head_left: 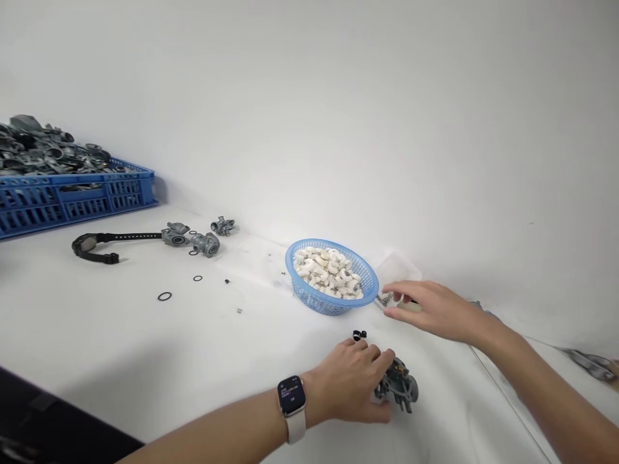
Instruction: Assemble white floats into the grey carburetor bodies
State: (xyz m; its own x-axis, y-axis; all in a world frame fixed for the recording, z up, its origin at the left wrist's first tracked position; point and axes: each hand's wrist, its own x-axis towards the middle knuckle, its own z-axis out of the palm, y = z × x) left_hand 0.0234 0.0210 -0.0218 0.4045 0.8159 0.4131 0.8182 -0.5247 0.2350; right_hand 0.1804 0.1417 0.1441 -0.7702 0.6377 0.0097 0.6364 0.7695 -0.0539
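My left hand [355,383], with a watch on its wrist, is closed round a grey metal carburetor [397,385] on the white table. The palm and fingers cover part of it. Small black parts [359,335] lie just beyond those knuckles. Further back and to the right, my right hand [428,308] reaches over a small white tray [399,267] with little metal screws [383,298] in it. Its thumb and fingers are apart, and nothing shows between them. Left of these fingertips stands a blue round basket [333,303] full of white curved plastic pieces [329,272].
A blue crate [120,193] heaped with carburetors [48,148] stands at the far left by the wall. Several loose carburetor bodies [206,245], a black-strapped wristwatch [91,245] and black rubber rings [164,296] lie on the table. Pliers-like metal tools [587,363] rest at far right.
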